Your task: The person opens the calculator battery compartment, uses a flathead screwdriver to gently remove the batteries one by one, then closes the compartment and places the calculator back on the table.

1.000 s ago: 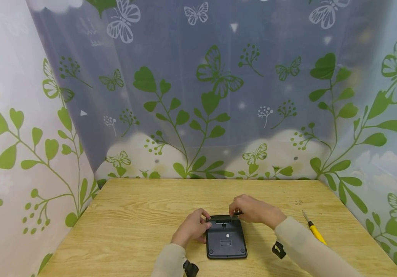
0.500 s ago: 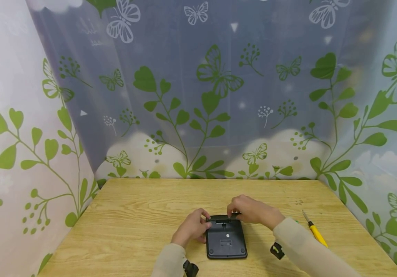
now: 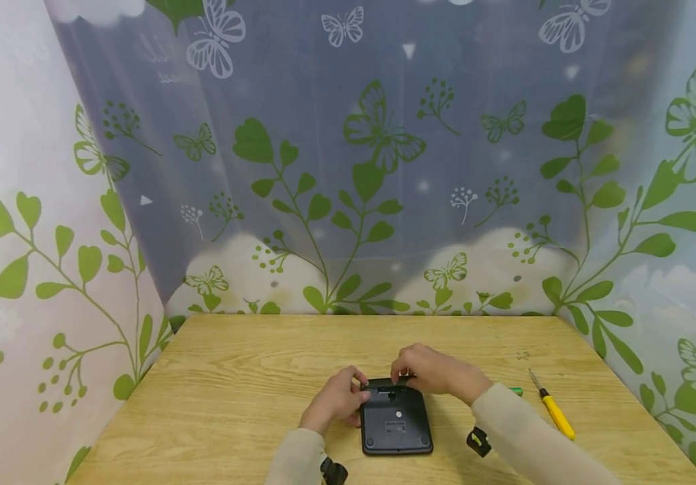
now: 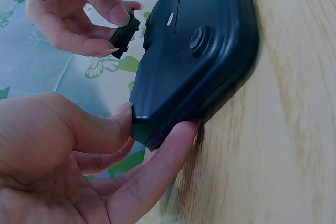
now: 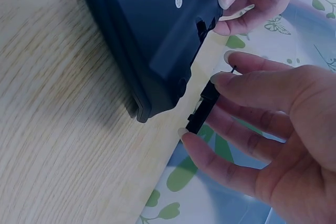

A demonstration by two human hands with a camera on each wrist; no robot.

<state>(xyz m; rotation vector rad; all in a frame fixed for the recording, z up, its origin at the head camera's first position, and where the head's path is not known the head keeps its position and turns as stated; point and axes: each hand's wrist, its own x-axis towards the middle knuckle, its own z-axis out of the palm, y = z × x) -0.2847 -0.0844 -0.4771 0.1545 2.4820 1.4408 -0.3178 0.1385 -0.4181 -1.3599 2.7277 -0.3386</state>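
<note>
A black calculator (image 3: 384, 431) lies back side up on the table, its keys hidden. Two round feet and a small white sticker show on its back, and the battery compartment (image 3: 391, 391) is uncovered near the far edge. My left hand (image 3: 334, 399) grips the far left corner between thumb and fingers. At the far right corner, my right hand (image 3: 435, 369) pinches a small black battery cover (image 5: 203, 107). In the right wrist view the cover is apart from the calculator, just off its far edge.
To the right, a screwdriver (image 3: 556, 414) with a yellow handle lies on the wooden table (image 3: 250, 377). A green thing (image 3: 516, 391) peeks out behind the right sleeve, mostly hidden. A patterned curtain (image 3: 299, 202) hangs behind the table.
My right hand has moved a little left over the calculator's far edge with the battery cover. More of the green thing shows beside the sleeve. The left hand keeps its hold.
</note>
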